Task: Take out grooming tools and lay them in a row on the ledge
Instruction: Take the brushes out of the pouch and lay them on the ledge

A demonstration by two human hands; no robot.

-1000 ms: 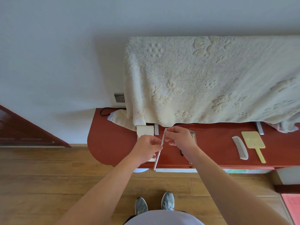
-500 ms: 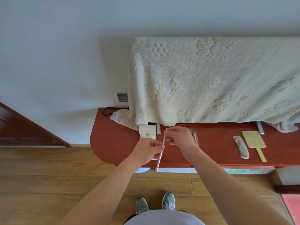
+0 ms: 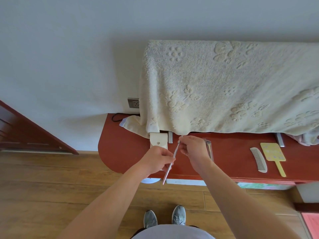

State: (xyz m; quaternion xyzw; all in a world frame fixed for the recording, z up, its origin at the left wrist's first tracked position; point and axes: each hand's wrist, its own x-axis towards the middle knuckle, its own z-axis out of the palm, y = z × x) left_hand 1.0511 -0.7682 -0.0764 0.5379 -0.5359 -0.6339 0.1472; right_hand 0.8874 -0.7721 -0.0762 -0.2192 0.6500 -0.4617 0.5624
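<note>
A slim silver metal tool slants over the red ledge. My right hand pinches its upper end. My left hand grips it near the middle, above a cream snap-button pouch that lies open on the ledge and is partly hidden by that hand. Just right of my right hand lie one or two more metal tools, mostly covered by my wrist. Farther right lie a grey comb and a yellow hand mirror, side by side.
A cream flower-embossed towel drapes over something tall at the ledge's back. A wall socket and black cable sit at the back left. Dark wooden door at left. Wooden floor below, my grey shoes near the ledge.
The view has shifted slightly, so everything sits a little further right. Both hands still hold the slim tool at about the same slant; my right hand sits a touch higher on it.
</note>
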